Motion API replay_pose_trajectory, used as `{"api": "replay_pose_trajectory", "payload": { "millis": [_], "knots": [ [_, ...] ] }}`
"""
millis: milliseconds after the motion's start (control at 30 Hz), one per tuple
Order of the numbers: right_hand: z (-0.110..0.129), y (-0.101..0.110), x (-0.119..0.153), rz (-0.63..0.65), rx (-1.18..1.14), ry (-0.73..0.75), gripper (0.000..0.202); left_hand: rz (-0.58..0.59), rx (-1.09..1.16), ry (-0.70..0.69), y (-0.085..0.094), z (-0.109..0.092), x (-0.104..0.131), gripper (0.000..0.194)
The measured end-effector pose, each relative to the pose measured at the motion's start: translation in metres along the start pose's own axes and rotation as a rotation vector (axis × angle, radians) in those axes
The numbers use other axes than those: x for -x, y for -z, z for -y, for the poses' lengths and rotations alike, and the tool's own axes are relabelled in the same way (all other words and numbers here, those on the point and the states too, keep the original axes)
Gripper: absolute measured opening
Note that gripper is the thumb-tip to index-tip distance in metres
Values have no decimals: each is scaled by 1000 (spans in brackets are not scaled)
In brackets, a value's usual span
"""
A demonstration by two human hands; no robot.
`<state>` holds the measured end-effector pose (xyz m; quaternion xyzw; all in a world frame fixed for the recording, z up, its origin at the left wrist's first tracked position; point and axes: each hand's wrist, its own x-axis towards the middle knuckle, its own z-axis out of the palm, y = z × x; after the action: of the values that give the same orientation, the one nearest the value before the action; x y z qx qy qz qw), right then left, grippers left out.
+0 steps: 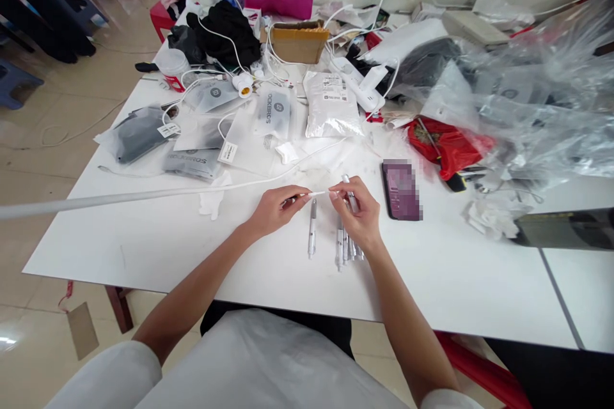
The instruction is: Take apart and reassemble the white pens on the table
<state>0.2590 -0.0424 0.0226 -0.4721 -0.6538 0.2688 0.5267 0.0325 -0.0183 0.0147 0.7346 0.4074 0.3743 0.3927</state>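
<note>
Near the table's middle, my left hand pinches a thin white stick-like piece, which points toward my other hand. Something small and dark shows inside the left fingers, too hidden to name. My right hand is closed, its fingertips at the far end of the white piece. A silver-and-white pen or pen barrel sticks up between its fingers. Below the hands, one silver-and-white pen lies alone on the white table. Several similar pens lie bunched under my right wrist, partly covered by it.
A phone lies right of my hands. Packaged dark items, a white parcel, a cardboard box and a power strip crowd the back. A red bag and clear plastic fill the right. A white cable crosses the left.
</note>
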Motion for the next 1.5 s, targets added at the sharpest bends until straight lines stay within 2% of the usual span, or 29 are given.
{"api": "replay_pose_trajectory", "payload": {
  "millis": [200, 333, 400, 500, 567, 667, 967, 1233, 1400, 1500],
  "knots": [
    [2, -1, 0, 84, 55, 28, 11, 22, -19, -34, -1, 1, 1, 36],
    [3, -1, 0, 135, -37, 21, 31, 21, 5, 0, -1, 0, 1, 35],
    [1, -1, -1, 70, -117, -19, 36, 18, 29, 19, 0, -1, 0, 35],
    [-4, -2, -3, -114, -246, -43, 33, 13, 25, 25, 1, -1, 0, 35],
    [-8, -4, -5, -218, -328, -42, 40, 16, 0, 13, 1, -1, 0, 34],
    [-9, -7, -5, -289, -375, -53, 46, 22, -28, -18, -1, 0, 1, 32],
    [3, -19, 5, -166, -398, -135, 34, 22, -70, -56, -3, 3, 1, 27],
    [-5, -21, 9, -49, -376, -176, 28, 32, -70, -91, -2, 6, 1, 26],
    [-10, -16, 8, -30, -166, -145, 19, 155, -58, -234, 0, 14, 2, 39],
    [-11, -11, 5, 21, 5, -87, 15, 138, -50, -273, -2, 21, 1, 44]
  ]
}}
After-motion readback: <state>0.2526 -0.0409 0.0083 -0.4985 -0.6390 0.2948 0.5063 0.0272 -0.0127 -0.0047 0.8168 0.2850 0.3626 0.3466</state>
